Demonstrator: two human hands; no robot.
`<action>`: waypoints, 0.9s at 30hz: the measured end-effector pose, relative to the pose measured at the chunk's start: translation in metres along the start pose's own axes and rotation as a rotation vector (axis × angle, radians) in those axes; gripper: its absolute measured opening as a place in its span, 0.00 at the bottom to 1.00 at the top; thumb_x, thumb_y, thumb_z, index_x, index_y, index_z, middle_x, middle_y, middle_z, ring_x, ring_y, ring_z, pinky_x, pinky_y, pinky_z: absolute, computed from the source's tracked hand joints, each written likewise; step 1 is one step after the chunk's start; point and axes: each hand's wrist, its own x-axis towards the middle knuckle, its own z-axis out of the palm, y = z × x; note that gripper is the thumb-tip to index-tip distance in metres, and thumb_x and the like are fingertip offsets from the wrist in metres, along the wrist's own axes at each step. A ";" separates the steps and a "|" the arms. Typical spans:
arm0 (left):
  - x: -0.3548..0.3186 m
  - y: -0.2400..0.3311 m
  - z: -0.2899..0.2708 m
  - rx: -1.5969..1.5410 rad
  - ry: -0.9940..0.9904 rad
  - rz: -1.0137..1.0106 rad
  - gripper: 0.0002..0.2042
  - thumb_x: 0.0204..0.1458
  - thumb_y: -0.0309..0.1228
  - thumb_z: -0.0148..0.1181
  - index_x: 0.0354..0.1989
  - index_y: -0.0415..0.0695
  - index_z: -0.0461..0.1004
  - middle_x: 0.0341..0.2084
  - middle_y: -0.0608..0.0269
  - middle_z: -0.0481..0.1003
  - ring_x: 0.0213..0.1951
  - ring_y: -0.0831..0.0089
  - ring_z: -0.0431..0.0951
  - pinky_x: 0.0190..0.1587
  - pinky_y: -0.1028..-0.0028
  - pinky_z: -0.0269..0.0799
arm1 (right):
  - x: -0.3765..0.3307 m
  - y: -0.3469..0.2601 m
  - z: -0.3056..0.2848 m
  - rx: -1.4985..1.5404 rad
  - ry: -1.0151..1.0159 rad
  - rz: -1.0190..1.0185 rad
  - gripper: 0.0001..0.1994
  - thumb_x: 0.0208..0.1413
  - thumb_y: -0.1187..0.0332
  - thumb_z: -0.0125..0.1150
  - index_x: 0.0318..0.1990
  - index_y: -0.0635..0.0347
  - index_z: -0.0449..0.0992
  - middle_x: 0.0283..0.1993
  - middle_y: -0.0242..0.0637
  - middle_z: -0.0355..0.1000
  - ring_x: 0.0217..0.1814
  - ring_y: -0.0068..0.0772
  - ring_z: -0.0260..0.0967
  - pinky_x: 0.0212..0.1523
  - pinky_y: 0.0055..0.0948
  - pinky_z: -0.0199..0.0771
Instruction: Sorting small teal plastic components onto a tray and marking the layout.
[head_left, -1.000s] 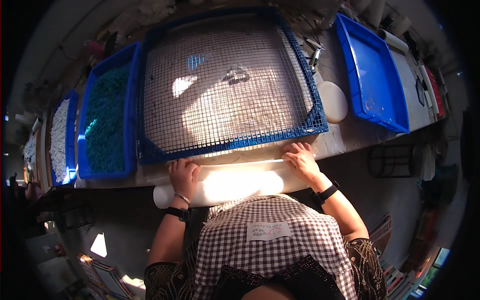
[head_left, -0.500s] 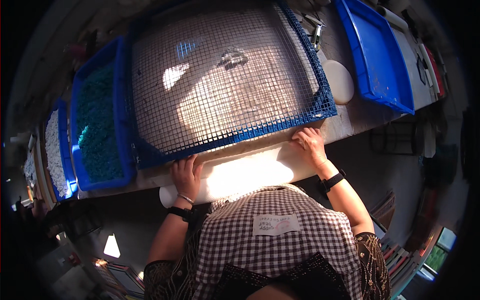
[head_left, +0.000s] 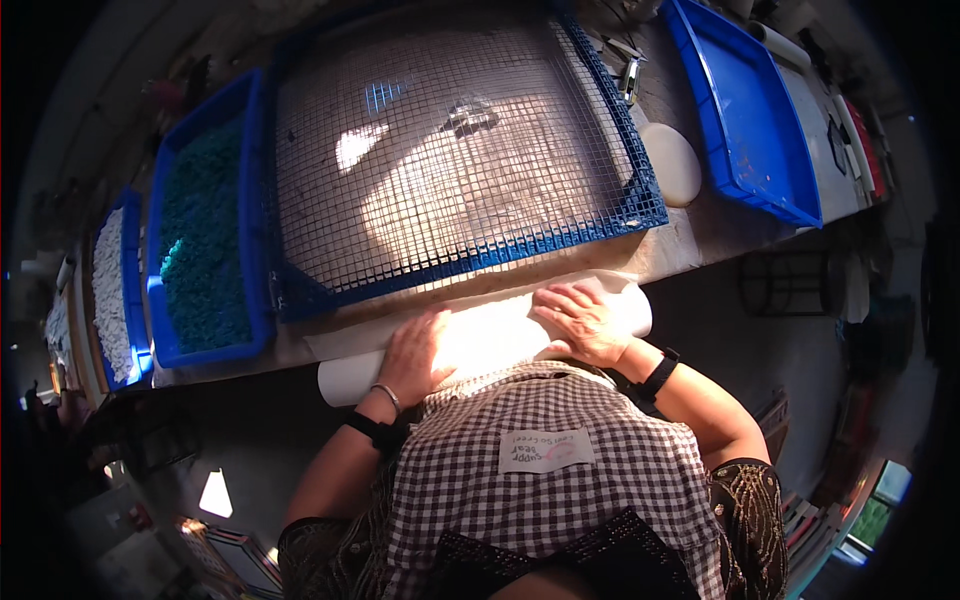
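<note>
A long white roll (head_left: 490, 335) lies along the table's near edge, brightly lit by sun. My left hand (head_left: 415, 355) rests flat on its left part, fingers spread. My right hand (head_left: 580, 322) lies flat on its right part, near the roll's end. Just beyond the roll stands a large blue mesh tray (head_left: 450, 160), turned at a slight angle. Through its wire bottom a small metal object (head_left: 470, 118) shows on the table.
A blue bin of teal granules (head_left: 205, 240) stands left of the mesh tray, with a bin of white pieces (head_left: 112, 290) further left. A white oval object (head_left: 672, 162) and an empty blue tray (head_left: 745, 110) sit to the right. Metal clips (head_left: 628, 75) lie behind.
The view has tilted and shifted so the table sits higher and more slanted. Both hands stay flat on the roll, which has come a little toward me off the table edge.
</note>
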 end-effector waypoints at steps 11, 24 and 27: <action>-0.105 -0.084 -0.024 0.484 0.192 -0.564 0.29 0.51 0.43 0.49 0.59 0.41 0.55 0.59 0.54 0.56 0.61 0.56 0.52 0.60 0.56 0.47 | -0.056 0.036 0.001 -0.234 0.174 0.615 0.30 0.51 0.50 0.50 0.58 0.60 0.60 0.63 0.40 0.54 0.66 0.43 0.47 0.63 0.48 0.41; -0.118 -0.058 0.002 0.409 0.440 -0.770 0.33 0.48 0.54 0.50 0.58 0.45 0.56 0.60 0.54 0.54 0.61 0.55 0.53 0.58 0.53 0.50 | -0.040 0.024 0.021 -0.288 0.144 0.354 0.29 0.53 0.49 0.48 0.60 0.52 0.58 0.64 0.39 0.52 0.67 0.41 0.45 0.64 0.41 0.40; -0.172 -0.096 0.002 0.047 0.449 -0.883 0.35 0.44 0.56 0.56 0.52 0.38 0.64 0.54 0.47 0.62 0.56 0.54 0.61 0.55 0.62 0.59 | -0.088 0.081 0.033 -0.038 0.504 0.598 0.25 0.54 0.57 0.55 0.56 0.62 0.62 0.60 0.45 0.56 0.61 0.41 0.54 0.59 0.34 0.55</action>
